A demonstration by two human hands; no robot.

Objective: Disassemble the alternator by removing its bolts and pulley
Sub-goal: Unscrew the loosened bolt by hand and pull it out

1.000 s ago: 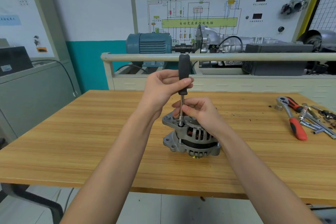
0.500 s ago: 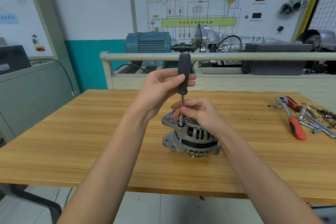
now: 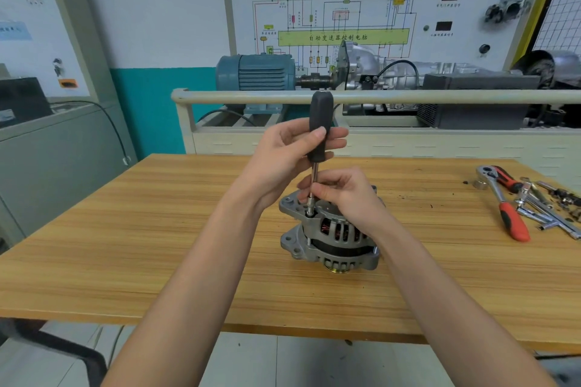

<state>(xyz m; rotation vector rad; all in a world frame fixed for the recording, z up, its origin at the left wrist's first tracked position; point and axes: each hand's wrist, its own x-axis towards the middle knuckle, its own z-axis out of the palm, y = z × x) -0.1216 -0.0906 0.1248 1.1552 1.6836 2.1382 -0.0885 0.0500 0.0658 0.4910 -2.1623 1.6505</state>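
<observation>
Left hand [image 3: 284,154] grip wrapped on nut driver [image 3: 319,132] handle, right hand [image 3: 342,195] grip pinching its shaft atop alternator [image 3: 330,236], ratchet [image 3: 503,201] at 3 o'clock on desk [image 3: 157,245]

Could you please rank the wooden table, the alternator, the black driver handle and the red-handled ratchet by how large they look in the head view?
1. wooden table
2. alternator
3. red-handled ratchet, though it lies further off, so this is apparent size only
4. black driver handle
</observation>
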